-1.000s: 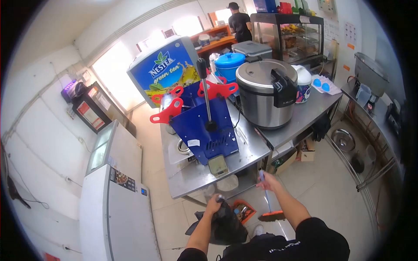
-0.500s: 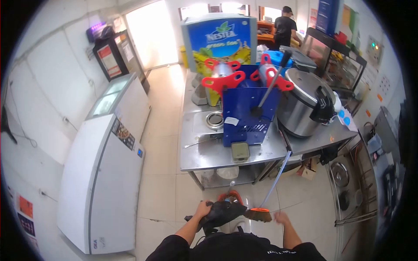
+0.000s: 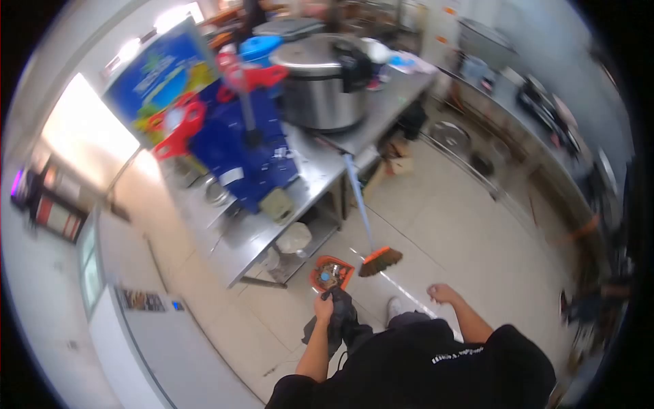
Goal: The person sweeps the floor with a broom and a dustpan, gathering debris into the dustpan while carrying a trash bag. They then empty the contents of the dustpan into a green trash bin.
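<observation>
My left hand (image 3: 324, 307) is closed around a black plastic bag (image 3: 345, 317), which hangs beside my legs. Just beyond the bag, an orange dustpan (image 3: 347, 280) lies on the floor with debris and a small blue round item in it. A broom (image 3: 380, 261) with an orange head and brown bristles stands right of the dustpan, its light-blue handle leaning on the steel table's edge. My right hand (image 3: 444, 294) hovers over the floor to the right of the broom, apart from it. Its fingers are curled in and nothing shows in them.
A steel table (image 3: 235, 255) carries a blue machine (image 3: 235, 146) with red handles and a large steel rice cooker (image 3: 320, 92). To the left stands a white chest freezer (image 3: 184, 334). Along the right wall runs a steel counter (image 3: 507, 95). Tiled floor (image 3: 436, 211) lies between.
My view has swung right and tilted, so the table and freezer sit further left. The dustpan shows more fully beyond the bag. My left hand still grips the bag; my right hand stays unladen.
</observation>
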A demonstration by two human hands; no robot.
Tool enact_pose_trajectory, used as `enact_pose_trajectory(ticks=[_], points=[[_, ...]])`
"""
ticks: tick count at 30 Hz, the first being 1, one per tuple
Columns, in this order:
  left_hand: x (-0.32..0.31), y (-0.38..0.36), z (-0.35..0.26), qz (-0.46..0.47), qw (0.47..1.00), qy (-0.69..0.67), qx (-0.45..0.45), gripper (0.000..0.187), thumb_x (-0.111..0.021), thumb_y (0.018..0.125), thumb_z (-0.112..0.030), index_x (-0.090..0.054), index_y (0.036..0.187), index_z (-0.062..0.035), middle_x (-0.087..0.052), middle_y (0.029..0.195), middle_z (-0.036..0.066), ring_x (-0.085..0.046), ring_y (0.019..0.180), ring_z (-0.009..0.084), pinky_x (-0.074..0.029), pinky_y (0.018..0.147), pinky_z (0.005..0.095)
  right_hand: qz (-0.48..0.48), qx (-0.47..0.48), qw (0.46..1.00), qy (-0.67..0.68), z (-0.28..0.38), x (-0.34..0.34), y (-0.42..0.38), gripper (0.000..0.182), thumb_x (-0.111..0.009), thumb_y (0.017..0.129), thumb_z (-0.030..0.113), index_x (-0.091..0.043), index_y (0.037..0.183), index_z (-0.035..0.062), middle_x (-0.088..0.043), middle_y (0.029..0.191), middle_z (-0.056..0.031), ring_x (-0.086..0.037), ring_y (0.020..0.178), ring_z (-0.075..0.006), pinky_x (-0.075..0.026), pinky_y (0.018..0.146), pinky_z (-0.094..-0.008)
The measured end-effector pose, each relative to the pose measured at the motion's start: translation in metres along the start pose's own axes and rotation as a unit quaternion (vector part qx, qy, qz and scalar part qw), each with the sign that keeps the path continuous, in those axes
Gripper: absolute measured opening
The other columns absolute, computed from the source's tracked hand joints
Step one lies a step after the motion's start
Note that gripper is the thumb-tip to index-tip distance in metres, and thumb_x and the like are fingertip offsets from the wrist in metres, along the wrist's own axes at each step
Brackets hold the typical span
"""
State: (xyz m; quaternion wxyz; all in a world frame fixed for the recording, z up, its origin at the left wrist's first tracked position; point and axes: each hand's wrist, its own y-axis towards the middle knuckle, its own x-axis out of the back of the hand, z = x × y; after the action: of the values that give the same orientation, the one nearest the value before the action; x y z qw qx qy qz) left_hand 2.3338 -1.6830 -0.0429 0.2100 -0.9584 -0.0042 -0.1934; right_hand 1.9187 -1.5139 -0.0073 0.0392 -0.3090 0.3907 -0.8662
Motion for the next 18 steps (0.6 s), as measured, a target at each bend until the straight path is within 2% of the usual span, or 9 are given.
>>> enact_pose_trajectory(ticks=[2, 6, 11, 12, 13, 14, 15, 16, 18], points=[[-0.025, -0.005, -0.014, 0.036, 0.999, 0.027, -0.027, 0.027, -0.065, 0.076, -0.016, -0.063, 0.097, -0.0008, -0.065, 0.089, 0.018, -0.062, 0.088, 0.0296, -0.046, 0.078, 0.0361, -0.032, 0.027, 0.994, 0.096, 0.043, 0.021, -0.044, 0.031, -0.053, 0.084, 0.027, -0.06, 0.106, 0.0062, -0.065, 0.074, -0.0085, -0.058, 0.055, -0.0146, -0.049, 0.048, -0.0285], [-0.1, -0.005, -0.012, 0.119, 0.983, 0.102, -0.099, 0.024, -0.065, 0.075, -0.013, -0.061, 0.096, -0.0018, -0.064, 0.092, 0.019, -0.062, 0.089, 0.0309, -0.046, 0.08, 0.0356, -0.083, -0.034, 0.974, 0.206, -0.006, 0.042, -0.088, 0.031, -0.053, 0.083, 0.025, -0.059, 0.106, 0.0055, -0.065, 0.074, -0.0093, -0.058, 0.056, -0.0153, -0.049, 0.047, -0.0283], [-0.187, -0.023, -0.041, 0.18, 0.946, 0.132, -0.234, 0.027, -0.066, 0.074, -0.011, -0.058, 0.098, -0.0033, -0.063, 0.094, 0.019, -0.061, 0.092, 0.031, -0.045, 0.083, 0.0353, -0.114, -0.164, 0.951, 0.234, -0.218, 0.029, -0.133, 0.03, -0.055, 0.082, 0.026, -0.059, 0.101, 0.003, -0.065, 0.07, -0.0116, -0.059, 0.051, -0.0175, -0.048, 0.044, -0.0294], [-0.2, -0.027, -0.045, 0.188, 0.937, 0.121, -0.267, 0.027, -0.066, 0.073, -0.01, -0.057, 0.099, -0.0036, -0.063, 0.094, 0.018, -0.061, 0.093, 0.0308, -0.045, 0.083, 0.0354, -0.116, -0.211, 0.929, 0.281, -0.256, 0.024, -0.146, 0.026, -0.057, 0.079, 0.025, -0.06, 0.095, 0.0033, -0.065, 0.07, -0.0114, -0.059, 0.05, -0.0187, -0.048, 0.044, -0.0304], [-0.207, -0.033, -0.047, 0.169, 0.942, 0.162, -0.242, 0.027, -0.066, 0.074, -0.01, -0.058, 0.098, -0.0038, -0.063, 0.095, 0.018, -0.061, 0.093, 0.0298, -0.046, 0.083, 0.0353, -0.121, -0.257, 0.901, 0.327, -0.294, 0.02, -0.158, 0.023, -0.059, 0.077, 0.023, -0.062, 0.089, 0.0036, -0.065, 0.069, -0.0112, -0.06, 0.05, -0.0199, -0.048, 0.045, -0.0315], [-0.213, -0.041, -0.053, 0.149, 0.943, 0.203, -0.219, 0.026, -0.065, 0.074, -0.01, -0.058, 0.098, -0.004, -0.064, 0.095, 0.017, -0.061, 0.093, 0.0288, -0.046, 0.083, 0.0351, -0.062, -0.182, 0.966, 0.171, -0.388, -0.021, -0.139, 0.021, -0.06, 0.074, 0.022, -0.062, 0.085, 0.0039, -0.065, 0.068, -0.0107, -0.058, 0.049, -0.0209, -0.049, 0.046, -0.0323], [-0.218, -0.061, -0.072, 0.122, 0.948, 0.231, -0.18, 0.025, -0.065, 0.075, -0.01, -0.058, 0.098, -0.0034, -0.064, 0.094, 0.016, -0.061, 0.093, 0.0292, -0.046, 0.083, 0.0351, -0.028, -0.091, 0.995, -0.031, -0.481, -0.06, -0.121, 0.02, -0.061, 0.072, 0.022, -0.062, 0.08, 0.0042, -0.065, 0.067, -0.0102, -0.057, 0.047, -0.022, -0.049, 0.046, -0.0332], [-0.225, -0.063, -0.071, 0.126, 0.951, 0.228, -0.165, 0.023, -0.064, 0.076, -0.011, -0.058, 0.097, -0.0026, -0.064, 0.094, 0.016, -0.061, 0.093, 0.0273, -0.046, 0.083, 0.0344, -0.033, -0.001, 0.98, -0.198, -0.564, -0.091, -0.106, 0.018, -0.062, 0.07, 0.022, -0.062, 0.076, 0.0044, -0.065, 0.066, -0.0097, -0.056, 0.045, -0.023, -0.049, 0.046, -0.0341], [-0.231, -0.053, -0.064, 0.186, 0.947, 0.209, -0.156, 0.027, -0.064, 0.076, -0.012, -0.056, 0.1, -0.0027, -0.063, 0.096, 0.016, -0.061, 0.093, 0.0262, -0.045, 0.083, 0.0341, -0.142, -0.136, 0.979, 0.062, -0.605, -0.109, -0.097, 0.018, -0.064, 0.066, 0.023, -0.062, 0.07, 0.0056, -0.063, 0.062, -0.0088, -0.054, 0.043, -0.025, -0.048, 0.047, -0.0358]])
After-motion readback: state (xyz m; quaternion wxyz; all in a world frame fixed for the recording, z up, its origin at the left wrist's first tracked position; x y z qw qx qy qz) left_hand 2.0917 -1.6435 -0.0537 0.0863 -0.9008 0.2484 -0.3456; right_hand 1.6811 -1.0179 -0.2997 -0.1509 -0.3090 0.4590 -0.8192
